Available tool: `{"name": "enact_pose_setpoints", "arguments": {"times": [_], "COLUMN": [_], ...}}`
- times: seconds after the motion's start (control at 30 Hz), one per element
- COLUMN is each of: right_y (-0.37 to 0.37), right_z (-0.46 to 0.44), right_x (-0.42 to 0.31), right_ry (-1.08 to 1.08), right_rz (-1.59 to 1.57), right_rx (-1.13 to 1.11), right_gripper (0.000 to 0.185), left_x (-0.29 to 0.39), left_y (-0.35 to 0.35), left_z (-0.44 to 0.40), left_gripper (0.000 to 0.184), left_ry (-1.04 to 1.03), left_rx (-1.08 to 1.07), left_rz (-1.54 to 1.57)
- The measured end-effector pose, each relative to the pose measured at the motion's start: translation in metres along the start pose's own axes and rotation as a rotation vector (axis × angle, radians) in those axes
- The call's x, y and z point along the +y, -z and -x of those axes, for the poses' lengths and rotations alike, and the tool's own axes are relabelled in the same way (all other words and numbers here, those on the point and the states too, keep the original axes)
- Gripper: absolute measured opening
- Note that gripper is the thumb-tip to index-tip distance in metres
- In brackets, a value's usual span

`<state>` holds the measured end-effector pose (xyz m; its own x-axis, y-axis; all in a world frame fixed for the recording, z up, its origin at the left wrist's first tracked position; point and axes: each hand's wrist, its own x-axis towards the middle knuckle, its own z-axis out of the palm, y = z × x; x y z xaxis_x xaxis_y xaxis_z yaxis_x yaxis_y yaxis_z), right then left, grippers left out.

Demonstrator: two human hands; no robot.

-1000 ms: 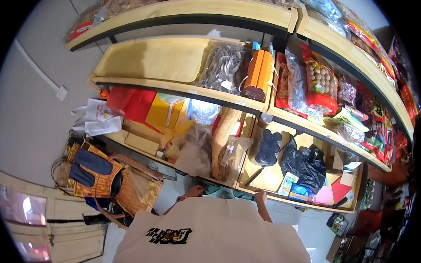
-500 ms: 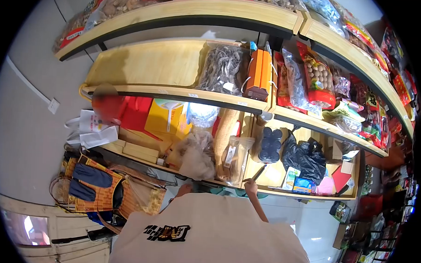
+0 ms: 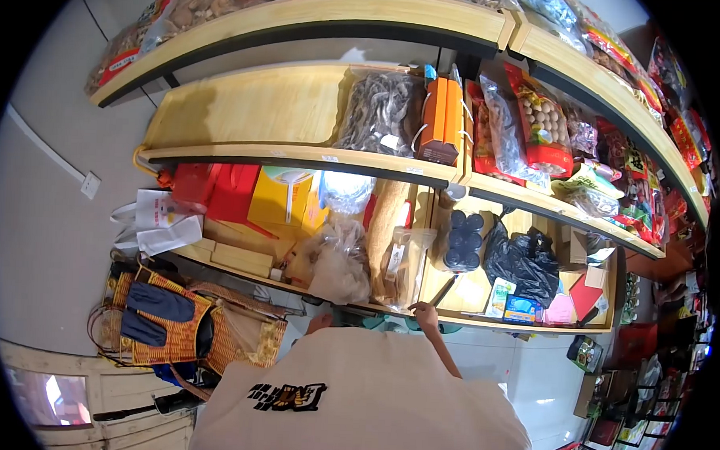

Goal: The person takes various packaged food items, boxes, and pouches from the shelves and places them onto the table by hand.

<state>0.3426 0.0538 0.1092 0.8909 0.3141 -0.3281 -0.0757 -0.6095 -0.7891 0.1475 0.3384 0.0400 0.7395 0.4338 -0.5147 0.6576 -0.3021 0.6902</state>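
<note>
Perhaps for support, my right hand is at the shelf edge, opening and hold unclear, like my left hand.

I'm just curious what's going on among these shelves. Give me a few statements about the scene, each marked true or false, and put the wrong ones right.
1. The black plastic bag lies left of the pack of dark round items. False: it lies to the right of it.
2. The orange box stands beside a clear bag of dark, wrinkled goods. True.
3. The left hand is holding the white bag. False: the bag is away from it, farther left.
4. The right hand is near a black stick-like object. True.
5. The wall socket is black. False: it is white.
</note>
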Motion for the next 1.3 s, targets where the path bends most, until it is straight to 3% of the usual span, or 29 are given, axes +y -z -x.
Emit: {"name": "enact_pose_setpoints", "arguments": {"times": [0.07, 0.13, 0.2, 0.3, 0.37, 0.43, 0.5, 0.53, 0.67, 0.7, 0.73, 0.77, 0.8, 0.9, 1.0, 1.13, 1.2, 1.27, 1.3], "right_y": [0.003, 0.006, 0.006, 0.006, 0.012, 0.015, 0.017, 0.012, 0.026, 0.031, 0.030, 0.032, 0.033, 0.027, 0.023, 0.031, 0.038, 0.041, 0.036], "right_z": [0.002, 0.001, -0.002, -0.014, -0.019, -0.026, -0.036, -0.048, -0.045, -0.036, -0.034, -0.028, -0.019, -0.012, 0.009, 0.021, 0.032, 0.045, 0.046], "right_x": [-0.003, -0.009, -0.016, -0.030, -0.059, -0.086, -0.112, -0.118, -0.172, -0.186, -0.187, -0.191, -0.192, -0.171, -0.156, -0.149, -0.152, -0.165, -0.169], "right_ry": [-0.039, 0.007, -0.004, 0.219, 0.237, 0.286, 0.355, 0.417, 0.475, 0.500, 0.510, 0.500, 0.489, 0.388, 0.350, 0.343, 0.269, 0.194, 0.198], "right_rz": [-0.010, -0.047, -0.064, -0.059, -0.080, -0.158, -0.256, -0.354, -0.355, -0.360, -0.410, -0.420, -0.428, -0.524, -0.501, -0.542, -0.603, -0.630, -0.635], "right_rx": [-0.011, -0.046, -0.061, -0.041, -0.023, -0.002, 0.006, -0.028, -0.080, -0.060, -0.053, -0.033, -0.017, -0.026, -0.020, -0.010, -0.029, -0.024, -0.028], "right_gripper": [0.031, 0.031, 0.032, 0.030, 0.028, 0.024, 0.021, 0.023, 0.026, 0.026, 0.025, 0.024, 0.024, 0.024, 0.026, 0.026, 0.024, 0.022, 0.018], "left_x": [-0.003, 0.034, 0.100, 0.189, 0.245, 0.306, 0.357, 0.383, 0.483, 0.496, 0.502, 0.499, 0.499, 0.495, 0.488, 0.498, 0.488, 0.477, 0.467], "left_y": [-0.007, 0.004, 0.030, 0.066, 0.088, 0.112, 0.134, 0.145, 0.174, 0.174, 0.171, 0.167, 0.158, 0.159, 0.174, 0.214, 0.234, 0.246, 0.252], "left_z": [-0.019, -0.019, -0.004, 0.000, -0.006, -0.011, -0.043, -0.059, -0.105, -0.120, -0.140, -0.167, -0.166, -0.169, -0.175, -0.157, -0.147, -0.102, -0.071], "left_gripper": [0.033, 0.029, 0.024, 0.019, 0.018, 0.017, 0.020, 0.025, 0.064, 0.072, 0.079, 0.083, 0.071, 0.040, 0.033, 0.027, 0.020, 0.015, 0.015], "left_ry": [-0.137, -0.215, -0.307, -0.366, -0.529, -0.537, -0.900, -0.861, -0.978, -0.929, -0.879, -0.852, -0.845, -0.881, -0.675, -0.815, -0.964, -1.187, -1.124], "left_rx": [0.137, 0.198, 0.276, 0.424, 0.416, 0.477, 0.607, 0.585, 0.903, 0.936, 0.966, 0.820, 0.922, 0.956, 0.875, 1.045, 1.020, 0.829, 0.816], "left_rz": [0.200, 0.209, 0.144, -0.014, 0.090, 0.048, 0.014, -0.033, -0.301, -0.398, -0.493, -0.524, -0.454, -0.258, -0.249, 0.021, 0.204, 0.424, 0.305]}}
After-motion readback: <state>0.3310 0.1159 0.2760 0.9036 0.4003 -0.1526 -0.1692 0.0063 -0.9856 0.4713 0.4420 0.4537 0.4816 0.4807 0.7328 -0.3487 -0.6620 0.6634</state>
